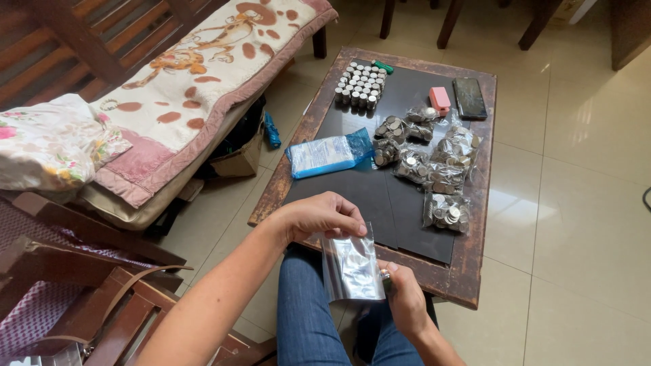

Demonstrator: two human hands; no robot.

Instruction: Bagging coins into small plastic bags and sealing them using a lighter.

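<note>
- Your left hand (324,215) pinches the top edge of a small clear bag (352,266), thumb and fingers pressed together on the plastic; the bag hangs over your lap, just in front of the table (475,271) edge.
- Your right hand (405,298) is curled at the bag's lower right side and appears to pinch a short stack of coins (385,274) against it.
- Keep the mouth held apart with the upper hand and feed the coins in level, so none slips past the opening onto the floor (583,217).
- Hold the bag over your lap or the table, not the gap between them.
- On the table: filled coin bags (441,173), upright coin stacks (361,85), a blue packet (329,154), a pink eraser-like block (439,99) and a dark phone (469,97).
- Hard to judge: whether the bag mouth is open, and whether it holds anything yet; glare on the plastic hides its inside.
- The right fingertips are hidden behind the bag, so the coin count cannot be told.
- A cushioned bench (196,81) stands left, partly cut off.
</note>
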